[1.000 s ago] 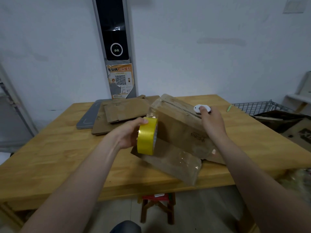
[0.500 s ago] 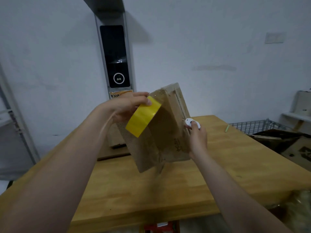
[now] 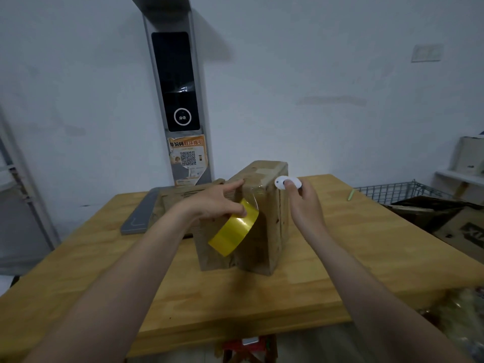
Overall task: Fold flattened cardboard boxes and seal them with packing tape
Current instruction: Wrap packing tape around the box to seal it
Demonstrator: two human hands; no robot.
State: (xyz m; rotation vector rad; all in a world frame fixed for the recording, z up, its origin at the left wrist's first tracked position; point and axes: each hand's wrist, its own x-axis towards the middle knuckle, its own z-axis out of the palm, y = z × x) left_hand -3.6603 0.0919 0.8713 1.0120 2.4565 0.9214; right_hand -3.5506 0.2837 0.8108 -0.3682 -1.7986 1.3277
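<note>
Down since half a second ago: the cardboard box (image 3: 271,226) has left the air and now stands upright on the wooden table (image 3: 353,244), near its middle. I see the left hand (image 3: 214,203) gripping the yellow tape roll (image 3: 234,233) in front of the box's near face, index finger stretched out to touch the top left edge. The right hand (image 3: 303,205) hovers just beside the upper right corner, pinching a small white disc (image 3: 279,182). Open tabletop lies in front and right; flattened cardboard (image 3: 178,195) crowds the back left. The box is worn brown, with glossy clear tape over the near face.
</note>
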